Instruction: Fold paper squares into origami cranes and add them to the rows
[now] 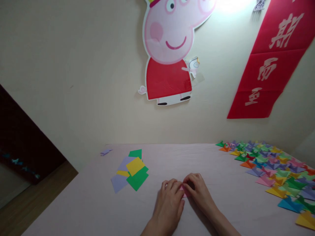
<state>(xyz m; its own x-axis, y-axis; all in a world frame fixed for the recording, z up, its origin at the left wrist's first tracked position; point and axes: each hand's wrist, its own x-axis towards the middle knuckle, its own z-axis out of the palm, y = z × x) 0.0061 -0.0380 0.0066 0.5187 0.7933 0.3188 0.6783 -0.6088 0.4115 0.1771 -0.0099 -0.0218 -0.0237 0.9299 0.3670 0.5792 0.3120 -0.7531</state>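
Both my hands rest close together on the pale pink table [93, 203], near its front edge. My left hand [169, 200] and my right hand [198, 191] pinch a small pink piece of paper [183, 189] between their fingertips. The fingers of both hands are curled and pressed on the paper, which is mostly hidden under them. To the left of my hands lies a loose pile of flat paper squares [130, 172] in green, yellow and lilac.
Several folded paper figures [273, 168] in many colours cover the table's right side. A small lilac folded piece [106, 151] lies at the far left corner. On the wall behind hang a cartoon pig cut-out [169, 55] and a red banner [270, 62].
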